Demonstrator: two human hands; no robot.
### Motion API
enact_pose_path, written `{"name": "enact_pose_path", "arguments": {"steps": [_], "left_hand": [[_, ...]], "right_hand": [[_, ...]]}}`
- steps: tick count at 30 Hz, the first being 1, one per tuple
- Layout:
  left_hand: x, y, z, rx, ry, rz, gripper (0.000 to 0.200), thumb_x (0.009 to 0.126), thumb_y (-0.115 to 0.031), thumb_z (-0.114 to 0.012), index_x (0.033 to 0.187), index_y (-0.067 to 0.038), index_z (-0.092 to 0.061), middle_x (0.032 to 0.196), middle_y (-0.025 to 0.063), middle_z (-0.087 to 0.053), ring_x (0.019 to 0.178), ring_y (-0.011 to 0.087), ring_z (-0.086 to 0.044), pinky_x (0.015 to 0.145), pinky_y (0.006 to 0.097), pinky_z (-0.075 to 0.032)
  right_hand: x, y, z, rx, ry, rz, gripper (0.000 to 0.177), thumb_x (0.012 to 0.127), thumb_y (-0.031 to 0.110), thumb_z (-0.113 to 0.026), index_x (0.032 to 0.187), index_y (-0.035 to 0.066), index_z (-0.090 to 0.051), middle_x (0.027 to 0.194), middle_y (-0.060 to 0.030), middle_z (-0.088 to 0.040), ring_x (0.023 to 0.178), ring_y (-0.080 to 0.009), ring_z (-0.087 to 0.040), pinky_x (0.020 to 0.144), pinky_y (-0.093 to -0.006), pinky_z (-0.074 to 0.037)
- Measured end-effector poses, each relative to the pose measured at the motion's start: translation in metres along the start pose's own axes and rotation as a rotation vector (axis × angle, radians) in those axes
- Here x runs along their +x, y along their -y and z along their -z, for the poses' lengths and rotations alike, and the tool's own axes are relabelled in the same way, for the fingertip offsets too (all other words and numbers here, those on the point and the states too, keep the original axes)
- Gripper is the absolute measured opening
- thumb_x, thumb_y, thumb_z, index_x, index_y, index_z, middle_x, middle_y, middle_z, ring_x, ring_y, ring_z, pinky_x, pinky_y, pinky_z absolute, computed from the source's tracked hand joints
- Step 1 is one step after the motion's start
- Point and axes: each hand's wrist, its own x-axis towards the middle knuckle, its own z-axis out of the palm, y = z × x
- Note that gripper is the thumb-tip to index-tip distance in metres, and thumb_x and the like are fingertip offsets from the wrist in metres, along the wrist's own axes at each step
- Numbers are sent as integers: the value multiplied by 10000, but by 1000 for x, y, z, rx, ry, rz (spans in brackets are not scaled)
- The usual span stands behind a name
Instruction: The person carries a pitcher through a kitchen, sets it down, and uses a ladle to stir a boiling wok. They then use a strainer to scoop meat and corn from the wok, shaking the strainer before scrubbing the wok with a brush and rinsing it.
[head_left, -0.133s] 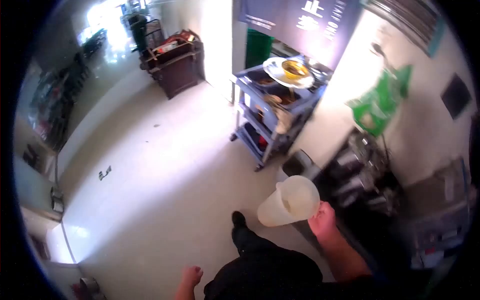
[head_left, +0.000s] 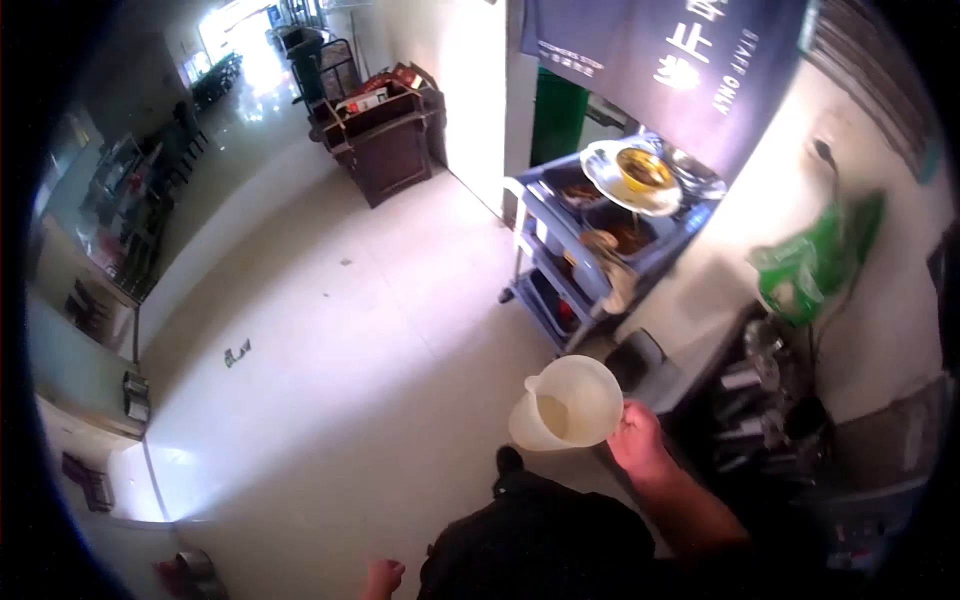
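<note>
My right hand [head_left: 637, 440] is closed round the handle side of a translucent whitish plastic pitcher [head_left: 573, 402]. The pitcher has a small spout on its left rim and tilts so that I look into its open mouth. A little pale yellowish liquid or tint shows in the bottom. The handle itself is covered by my fingers. Low in the view, my left hand [head_left: 384, 577] hangs beside my dark clothing with its fingers curled in and nothing visible in them.
A grey-blue utility cart [head_left: 570, 225] ahead carries a white plate [head_left: 600, 180] and a yellow bowl [head_left: 645, 170]. A dark curtain [head_left: 670, 60] hangs behind it. A brown bin cart [head_left: 385, 150] stands farther off. To the right are a green bag [head_left: 815, 265] and metal items [head_left: 765, 380]. Small debris [head_left: 237, 352] lies on the floor.
The cart, curtain and green bag have shifted right and down in view. The pitcher now tips more toward me, showing more of its inside. My left hand sits lower in view.
</note>
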Motion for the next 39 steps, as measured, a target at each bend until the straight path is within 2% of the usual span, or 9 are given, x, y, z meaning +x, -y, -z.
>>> {"name": "enact_pose_path", "arguments": {"steps": [3,7,13,15,17,19,23,36,39], "left_hand": [[40,66,25,-201,-27,205,265,777,-330,-603,902,-124,-713,915,104,-682,851,265,-645,792,400,-498],[100,32,112,-233,19,253,257,771,-319,-607,886,-115,-712,899,112,-681,838,265,-645,778,398,-501],[284,-10,288,-47,36,66,245,763,-302,-614,864,-100,-710,874,125,-679,818,264,-645,758,396,-504],[367,-28,377,148,-39,-142,241,761,-297,-616,856,-96,-709,866,129,-679,812,264,-645,751,395,-506],[463,-52,473,492,-187,-458,238,758,-291,-618,848,-91,-709,858,133,-678,805,263,-645,745,394,-507],[495,-163,599,43,-194,-24,272,744,-314,-636,902,-99,-689,928,112,-675,933,273,-627,834,398,-490],[592,-336,780,95,-387,-272,247,730,-280,-652,852,-66,-674,875,134,-673,838,261,-642,781,378,-502],[647,-949,870,-251,98,-1266,280,818,-92,-593,1087,-17,-581,761,89,-652,716,135,-618,667,273,-488],[539,-1101,861,96,245,-1528,352,833,-117,-602,1169,-31,-539,718,79,-638,674,148,-621,659,279,-482]], "right_hand": [[89,-26,-40,-384,92,-16,231,791,85,-402,800,-11,-612,860,-105,-642,882,-205,-582,829,-328,-434],[207,-11,-160,426,45,-224,234,789,83,-399,782,-3,-617,842,-103,-643,887,-218,-581,856,-340,-416],[363,-20,-259,464,97,-137,121,758,94,-453,691,50,-544,646,-59,-547,623,-187,-503,552,-313,-382],[403,-8,-276,-820,-26,794,90,751,41,-510,663,43,-493,645,-110,-534,639,-230,-517,557,-333,-394],[456,-40,-251,-749,-54,653,125,747,1,-536,661,31,-450,656,-143,-525,630,-247,-519,563,-347,-406],[519,-121,-202,-421,-252,475,135,752,14,-535,659,28,-438,655,-127,-534,620,-239,-518,562,-344,-404],[576,-23,-284,505,-329,68,193,756,172,-518,611,54,-471,645,-66,-523,583,-197,-478,548,-305,-387],[782,21,-242,582,-802,254,153,705,136,-496,577,54,-493,623,-69,-519,615,-171,-478,548,-290,-366],[799,12,-221,-258,-785,265,168,801,160,-515,805,28,-617,722,-46,-584,685,-161,-548,653,-312,-443]]}}
